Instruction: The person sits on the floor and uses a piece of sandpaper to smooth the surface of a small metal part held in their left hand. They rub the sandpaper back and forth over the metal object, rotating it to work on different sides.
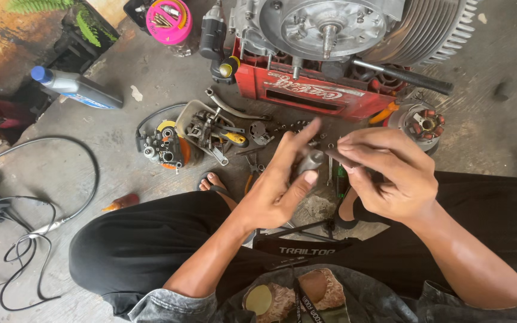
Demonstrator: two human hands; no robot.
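My left hand (273,191) pinches a small metal part (312,160) while my right hand (390,176) clamps a thin tool (334,157) against it; steadiness matters next

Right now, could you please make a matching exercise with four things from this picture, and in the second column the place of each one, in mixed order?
Things:
1. small metal part
2. red crate
3. grey bottle with blue cap
4. pink round container

Places:
A. lying on the floor at the far left
B. between the fingers of the left hand, with the right hand beside it
C. at the top edge, left of the engine
D. under the engine

Pairs: 1-B, 2-D, 3-A, 4-C
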